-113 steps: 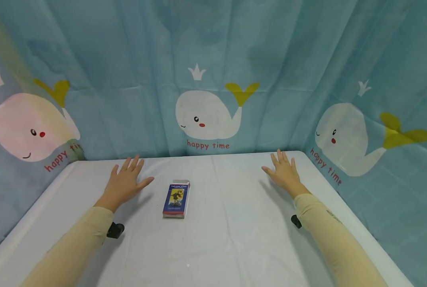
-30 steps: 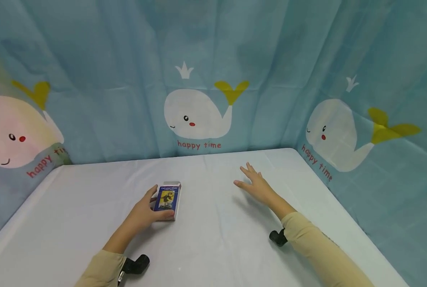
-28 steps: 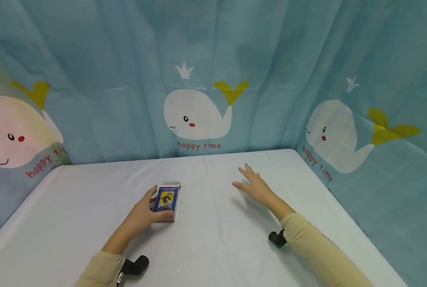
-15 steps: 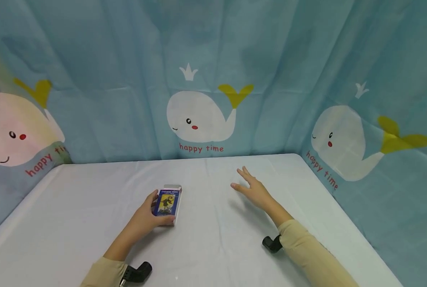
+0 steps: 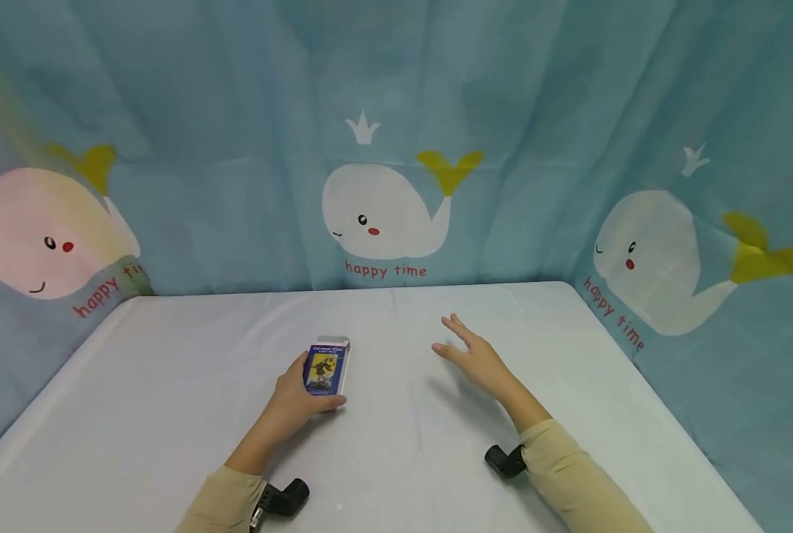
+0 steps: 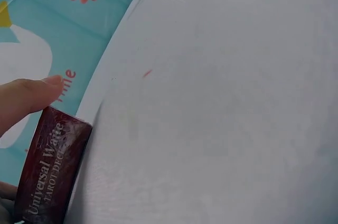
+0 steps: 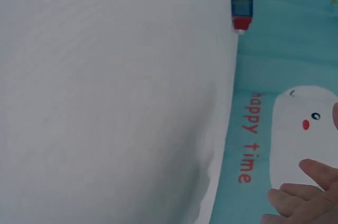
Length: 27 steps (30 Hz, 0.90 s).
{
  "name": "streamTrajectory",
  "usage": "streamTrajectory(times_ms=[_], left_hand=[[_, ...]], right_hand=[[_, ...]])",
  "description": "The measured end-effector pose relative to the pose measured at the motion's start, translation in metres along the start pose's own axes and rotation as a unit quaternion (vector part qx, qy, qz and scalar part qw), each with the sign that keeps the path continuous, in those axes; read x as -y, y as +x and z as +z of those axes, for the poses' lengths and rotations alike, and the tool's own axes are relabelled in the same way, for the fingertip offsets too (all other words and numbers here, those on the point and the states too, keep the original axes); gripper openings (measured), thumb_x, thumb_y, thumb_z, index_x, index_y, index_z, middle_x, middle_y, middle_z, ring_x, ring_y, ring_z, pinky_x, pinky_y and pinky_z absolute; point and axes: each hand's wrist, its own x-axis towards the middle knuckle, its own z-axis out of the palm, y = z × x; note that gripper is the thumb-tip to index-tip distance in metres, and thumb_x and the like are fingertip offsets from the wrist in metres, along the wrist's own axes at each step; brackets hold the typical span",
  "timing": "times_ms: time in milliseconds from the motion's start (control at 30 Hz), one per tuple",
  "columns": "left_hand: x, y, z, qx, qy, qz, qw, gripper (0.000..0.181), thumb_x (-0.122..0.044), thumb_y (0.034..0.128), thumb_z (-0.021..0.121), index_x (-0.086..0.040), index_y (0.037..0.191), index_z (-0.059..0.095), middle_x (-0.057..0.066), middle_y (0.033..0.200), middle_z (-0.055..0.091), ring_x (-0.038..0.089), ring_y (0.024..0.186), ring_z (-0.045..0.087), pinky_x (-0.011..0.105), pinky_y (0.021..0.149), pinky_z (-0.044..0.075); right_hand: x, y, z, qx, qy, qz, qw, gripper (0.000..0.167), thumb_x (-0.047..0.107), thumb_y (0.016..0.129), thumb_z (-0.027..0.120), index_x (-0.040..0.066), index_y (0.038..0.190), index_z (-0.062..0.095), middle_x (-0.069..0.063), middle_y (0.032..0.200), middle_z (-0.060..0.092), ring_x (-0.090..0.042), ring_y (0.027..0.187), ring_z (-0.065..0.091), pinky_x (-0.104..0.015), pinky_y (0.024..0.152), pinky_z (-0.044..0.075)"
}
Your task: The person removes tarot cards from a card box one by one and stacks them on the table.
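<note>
A blue tarot deck box (image 5: 323,370) with a yellow picture lies on the white table, a pale flap sticking out at its far end. My left hand (image 5: 291,403) grips it from the left, thumb across the near end and fingers along the left side. In the left wrist view, the dark red end of the tarot deck box (image 6: 53,166) reads "Universal Waite Tarot Deck", with my thumb (image 6: 31,97) at its edge. Right of the box, my right hand (image 5: 484,368) hovers over the table with fingers spread, holding nothing; those fingers (image 7: 301,200) also show in the right wrist view.
A white cloth covers the table (image 5: 396,459). Behind and at both sides hangs a blue curtain (image 5: 249,222) printed with whales. Black wrist cameras (image 5: 286,497) hang below both beige sleeves (image 5: 576,474).
Since the earliest frame my left hand has moved from beside the box to gripping it. My right hand has come back and inward. Over the last second the grip stays much the same.
</note>
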Motion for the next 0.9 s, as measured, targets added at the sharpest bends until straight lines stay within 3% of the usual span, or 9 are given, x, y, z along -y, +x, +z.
streamTrajectory(times_ms=[333,667,900], left_hand=[[-0.004,0.009,-0.001,-0.002,0.001,-0.008,1.0000,0.118,-0.037,0.0751,0.085,0.008,0.155,0.010,0.033,0.153,0.031,0.048,0.135,0.036,0.062,0.106,0.036],[-0.005,0.009,-0.007,0.038,0.006,-0.008,0.9992,0.109,-0.024,0.0763,0.083,0.002,0.157,0.015,0.031,0.152,0.036,0.044,0.129,0.046,0.060,0.103,0.040],[-0.002,0.006,0.000,0.011,0.029,-0.016,0.9994,0.107,-0.034,0.0759,0.084,0.008,0.153,0.022,0.031,0.145,0.041,0.043,0.126,0.041,0.060,0.100,0.041]], right_hand=[[0.017,0.008,0.005,0.021,0.027,-0.032,0.9989,0.068,0.048,0.095,0.059,0.029,0.155,0.035,0.007,0.167,0.017,-0.023,0.156,0.012,-0.058,0.121,0.016],[0.025,0.009,0.014,0.030,0.089,-0.032,0.9951,0.066,0.046,0.095,0.061,0.025,0.154,0.038,0.003,0.167,0.020,-0.024,0.155,0.015,-0.054,0.121,0.018],[0.028,0.007,0.029,0.042,0.105,-0.033,0.9930,0.063,0.043,0.096,0.061,0.024,0.153,0.040,0.002,0.166,0.021,-0.023,0.155,0.016,-0.054,0.121,0.019]])
